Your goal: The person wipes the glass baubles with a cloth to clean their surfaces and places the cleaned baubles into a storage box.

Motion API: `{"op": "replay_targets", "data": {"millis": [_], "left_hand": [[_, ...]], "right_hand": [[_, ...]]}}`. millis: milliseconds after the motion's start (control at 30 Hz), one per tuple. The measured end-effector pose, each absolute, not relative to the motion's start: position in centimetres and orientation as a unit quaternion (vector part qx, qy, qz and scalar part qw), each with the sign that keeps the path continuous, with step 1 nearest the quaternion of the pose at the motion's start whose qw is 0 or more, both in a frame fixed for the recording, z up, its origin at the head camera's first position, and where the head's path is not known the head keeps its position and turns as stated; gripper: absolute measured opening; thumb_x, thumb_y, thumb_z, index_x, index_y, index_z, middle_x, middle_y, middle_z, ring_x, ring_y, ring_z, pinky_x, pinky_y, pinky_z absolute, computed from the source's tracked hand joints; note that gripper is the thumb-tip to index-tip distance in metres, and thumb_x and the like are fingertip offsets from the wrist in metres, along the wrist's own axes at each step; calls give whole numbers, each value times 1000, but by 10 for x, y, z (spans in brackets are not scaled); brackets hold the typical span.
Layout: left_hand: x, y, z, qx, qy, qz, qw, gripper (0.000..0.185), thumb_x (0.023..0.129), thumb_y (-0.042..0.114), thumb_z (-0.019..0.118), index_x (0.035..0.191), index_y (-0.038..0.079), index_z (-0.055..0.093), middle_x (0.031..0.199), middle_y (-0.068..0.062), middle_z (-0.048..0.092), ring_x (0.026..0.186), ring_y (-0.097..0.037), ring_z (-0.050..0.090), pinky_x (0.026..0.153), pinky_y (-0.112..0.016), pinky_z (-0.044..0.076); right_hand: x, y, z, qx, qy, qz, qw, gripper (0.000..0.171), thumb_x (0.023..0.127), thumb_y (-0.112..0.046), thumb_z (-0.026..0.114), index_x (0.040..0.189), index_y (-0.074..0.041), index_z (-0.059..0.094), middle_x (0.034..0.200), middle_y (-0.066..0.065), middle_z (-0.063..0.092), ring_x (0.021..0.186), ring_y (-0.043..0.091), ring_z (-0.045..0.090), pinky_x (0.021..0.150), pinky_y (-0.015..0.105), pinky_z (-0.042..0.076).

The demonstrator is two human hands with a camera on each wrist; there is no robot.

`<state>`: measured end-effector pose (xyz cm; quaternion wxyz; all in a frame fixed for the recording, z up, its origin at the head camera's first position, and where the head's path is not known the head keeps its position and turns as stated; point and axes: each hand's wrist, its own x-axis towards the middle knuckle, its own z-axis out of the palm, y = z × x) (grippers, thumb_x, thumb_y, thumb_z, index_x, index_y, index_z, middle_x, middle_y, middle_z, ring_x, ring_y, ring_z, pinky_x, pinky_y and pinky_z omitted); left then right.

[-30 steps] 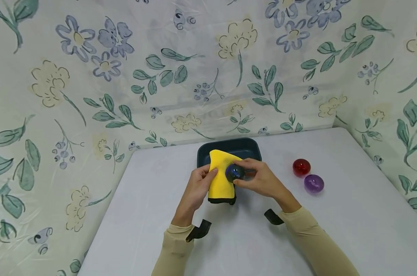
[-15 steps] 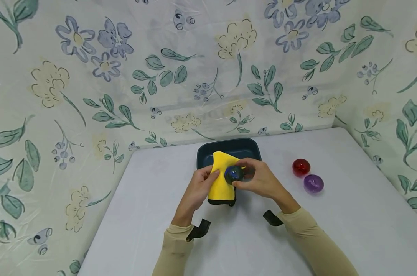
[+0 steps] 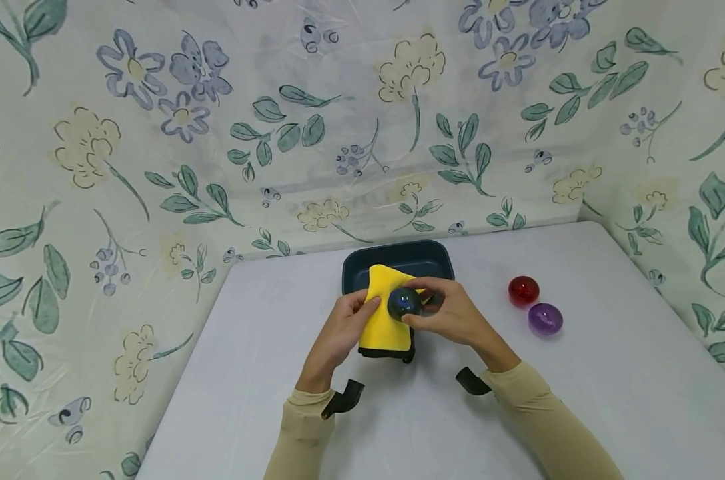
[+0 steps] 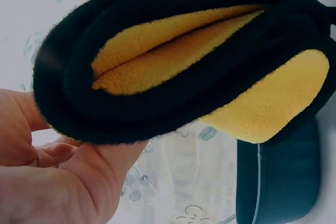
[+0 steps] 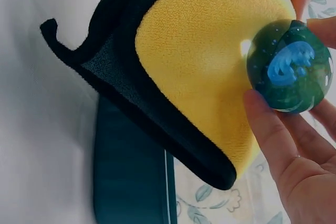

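Observation:
My left hand grips a folded yellow microfiber cloth with black edging, thumb on its front. The left wrist view shows the layered folds of the cloth end-on, with the left hand at its side. Between thumb and fingers, my right hand holds a dark glass ball against the yellow face of the cloth. Seen from the right wrist, the glass ball is green-blue and clear, with a light-blue jellyfish-like shape inside. A black loop hangs from the cloth's corner.
Behind the hands stands a dark teal rectangular tray, partly hidden by the cloth. Red and purple glass balls lie side by side on the white table, to the right. A floral curtain surrounds the table.
The glass ball has shifted slightly left and down across the cloth with my right hand. The cloth's top edge has dipped a little, while the tray and other balls stay put.

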<state>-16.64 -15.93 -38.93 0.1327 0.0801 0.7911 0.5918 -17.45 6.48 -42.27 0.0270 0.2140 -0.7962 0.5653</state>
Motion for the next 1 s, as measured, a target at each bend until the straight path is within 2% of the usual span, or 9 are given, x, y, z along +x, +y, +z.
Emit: {"op": "replay_targets", "data": {"millis": [233,733,1000], "left_hand": [[-168,-160,-390,78,791,591,138,37,110,23,47,137,0,60,114,-19,69,88,-19,68,83,-31,61],[-165,-158,-385,86,796,579,150,39,111,24,46,135,-3,60,113,-20,69,86,-18,68,84,-30,61],[-164,-155,-384,85,788,589,159,39,111,23,46,136,-4,59,116,-21,69,88,-16,70,86,-31,62]], "right_hand": [[-176,65,-423,216,-787,578,33,53,82,-15,84,132,-8,68,132,15,69,101,27,62,85,26,61],[-179,65,-422,183,-771,609,39,54,85,-11,82,136,-7,65,138,17,65,109,30,66,92,29,62],[-184,69,-425,169,-777,605,43,52,86,-13,82,136,-9,66,134,16,67,110,30,65,93,33,62]]}}
